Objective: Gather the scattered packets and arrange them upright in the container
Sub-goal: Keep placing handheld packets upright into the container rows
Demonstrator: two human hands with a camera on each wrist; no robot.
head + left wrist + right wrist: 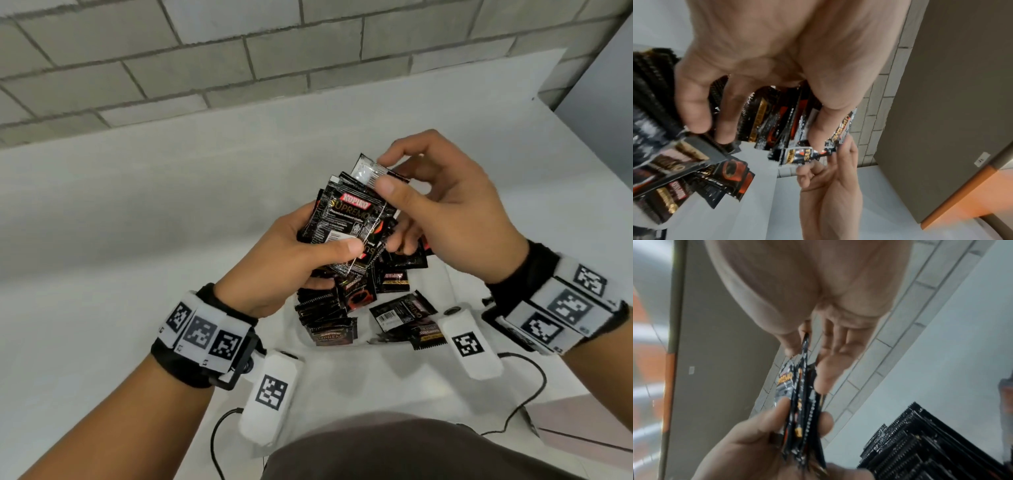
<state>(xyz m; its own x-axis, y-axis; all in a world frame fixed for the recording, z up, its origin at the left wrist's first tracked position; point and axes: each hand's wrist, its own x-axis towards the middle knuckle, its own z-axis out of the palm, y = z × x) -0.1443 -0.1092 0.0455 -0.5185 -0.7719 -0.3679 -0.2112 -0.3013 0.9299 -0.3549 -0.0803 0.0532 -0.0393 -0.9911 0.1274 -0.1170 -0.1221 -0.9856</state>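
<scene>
My left hand (291, 253) grips a fanned stack of black coffee packets (349, 222), thumb across the front packet and fingers behind. My right hand (442, 205) pinches the top edge of one packet (368, 171) that sticks up at the back of that stack, thumb and forefinger closed on it. Below the hands, a white container (445, 281) holds a row of upright packets (322, 311) on its left side and a few loose packets (404, 311) lying flat on its right. In the wrist views the stack of packets (777, 120) (803, 410) shows edge-on between both hands.
White table (137, 222) against a grey block wall (205, 61). Two white tagged devices (270, 390) (469, 342) with black cables lie near the front edge. A brown and orange cabinet (951, 97) stands to one side. My dark-clothed lap (394, 448) is at the bottom.
</scene>
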